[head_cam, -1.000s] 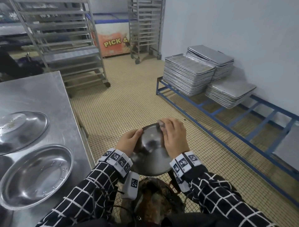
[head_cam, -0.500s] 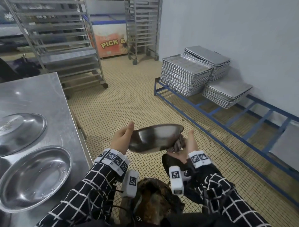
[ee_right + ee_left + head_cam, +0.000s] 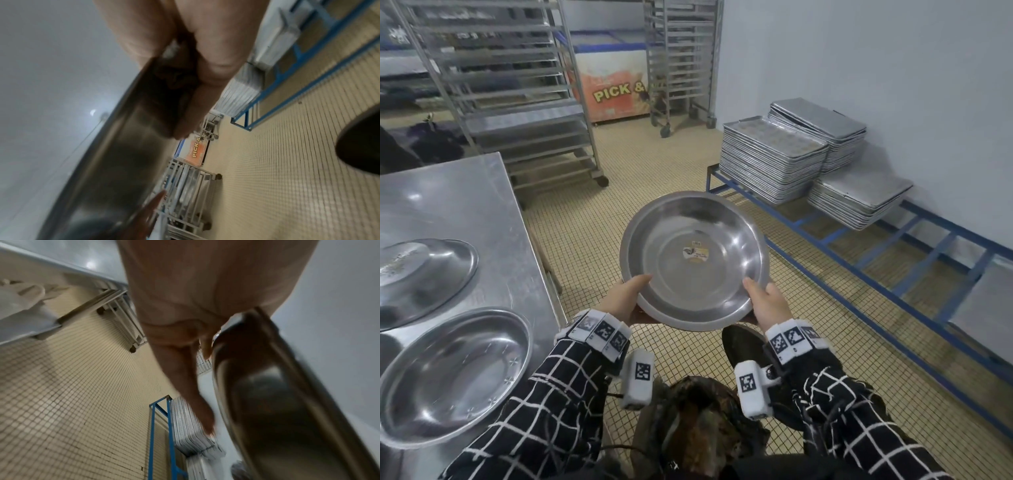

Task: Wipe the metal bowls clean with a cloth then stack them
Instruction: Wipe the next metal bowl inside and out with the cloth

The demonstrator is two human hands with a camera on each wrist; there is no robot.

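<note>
I hold a round metal bowl (image 3: 709,222) over the tiled floor, its open side tilted up toward me, a small sticker at its centre. My left hand (image 3: 625,301) grips the near left rim, thumb inside. My right hand (image 3: 767,301) grips the near right rim the same way. In the right wrist view a dark cloth (image 3: 174,78) is bunched between my fingers (image 3: 205,91) and the underside of the bowl (image 3: 115,162). The left wrist view shows my left fingers (image 3: 185,369) spread under the bowl (image 3: 277,402). Two more bowls lie on the steel table: one upside down (image 3: 421,270), one upright (image 3: 455,373).
The steel table (image 3: 465,198) runs along my left. A low blue frame (image 3: 859,274) on the right carries stacks of baking trays (image 3: 774,161). Wheeled tray racks (image 3: 517,102) and a chest freezer (image 3: 616,89) stand at the back. Tiled floor lies between.
The bowl has been flipped from underside up to open side facing me and lifted higher. My right hand went from rubbing its back to holding the rim.
</note>
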